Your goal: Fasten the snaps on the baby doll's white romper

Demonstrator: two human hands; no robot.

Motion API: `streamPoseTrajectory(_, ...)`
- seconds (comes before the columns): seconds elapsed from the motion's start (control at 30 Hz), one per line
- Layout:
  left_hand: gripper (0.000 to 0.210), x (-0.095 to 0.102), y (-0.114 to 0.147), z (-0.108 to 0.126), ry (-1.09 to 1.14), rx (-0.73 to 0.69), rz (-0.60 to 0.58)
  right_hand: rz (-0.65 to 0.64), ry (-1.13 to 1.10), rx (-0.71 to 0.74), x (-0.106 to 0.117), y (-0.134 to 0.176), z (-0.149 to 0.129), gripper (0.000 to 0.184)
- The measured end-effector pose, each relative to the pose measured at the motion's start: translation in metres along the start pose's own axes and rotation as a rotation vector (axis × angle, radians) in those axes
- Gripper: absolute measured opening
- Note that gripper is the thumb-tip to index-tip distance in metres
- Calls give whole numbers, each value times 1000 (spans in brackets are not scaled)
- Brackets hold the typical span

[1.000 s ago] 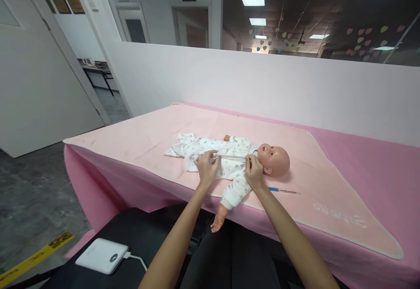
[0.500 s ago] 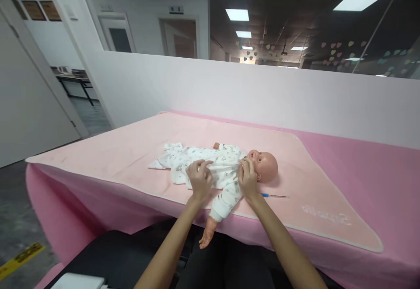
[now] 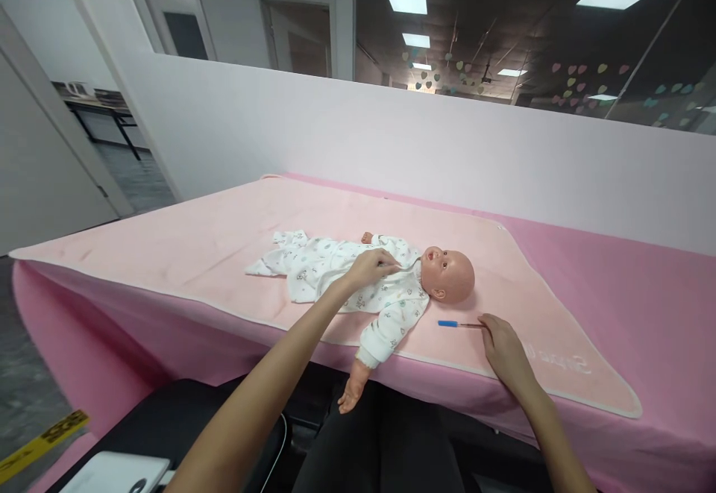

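A baby doll point(image 3: 447, 273) lies on its back with its head to the right, dressed in a white printed baby outfit point(image 3: 318, 262). My left hand point(image 3: 374, 265) is closed over the doll's chest, its fingertips gripping the outfit's front just below the neck. Near the doll's head lies a thin stick with a blue end point(image 3: 447, 324); its exact kind does not show. At the stick's narrow right end, my right hand point(image 3: 503, 347) has thumb and finger around the tip. One doll arm point(image 3: 353, 385) hangs past the table's front edge.
Under the doll, a light pink mat point(image 3: 201, 217) lies over a darker pink cloth point(image 3: 660, 284). A white partition point(image 3: 436, 150) with glass above stands behind. At the lower left, a white device point(image 3: 115, 472) rests on a black seat point(image 3: 162, 415).
My right hand has left the doll's collar and moved right to the blue-ended stick. My left hand has shifted right and up along the doll's chest. The view has tilted slightly.
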State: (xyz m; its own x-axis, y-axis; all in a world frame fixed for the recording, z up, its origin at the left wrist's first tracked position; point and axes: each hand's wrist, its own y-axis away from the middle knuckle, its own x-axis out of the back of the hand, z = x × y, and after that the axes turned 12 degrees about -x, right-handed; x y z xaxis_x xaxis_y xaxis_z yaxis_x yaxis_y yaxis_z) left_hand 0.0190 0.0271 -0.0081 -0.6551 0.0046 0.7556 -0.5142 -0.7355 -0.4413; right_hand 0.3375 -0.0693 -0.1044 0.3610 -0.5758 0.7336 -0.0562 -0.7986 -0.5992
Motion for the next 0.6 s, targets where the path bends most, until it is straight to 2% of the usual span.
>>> streamPoseTrajectory(0.13,24,19,-21,-17,-108,374,-28,-208,117,-61,11,4,-1,33)
streamPoseTrajectory(0.2,19,27,-34,-24,-170,458,-47,-306,175,-118,25,1,-12,32)
streamPoseTrajectory(0.3,20,32,-51,-22,-249,483,-36,-414,163,-175,52,-11,-35,28)
streamPoseTrajectory(0.4,27,33,-66,-5,-407,418,1,-345,49,-153,73,-36,-65,28)
streamPoseTrajectory(0.47,29,33,-72,8,-642,240,-23,-282,0,-128,77,-59,-89,28)
streamPoseTrajectory(0.53,29,35,-76,18,-823,57,-71,-265,1,-70,73,-86,-114,27)
streamPoseTrajectory(0.6,29,38,-76,23,-916,-66,-112,-276,55,-38,61,-112,-137,26)
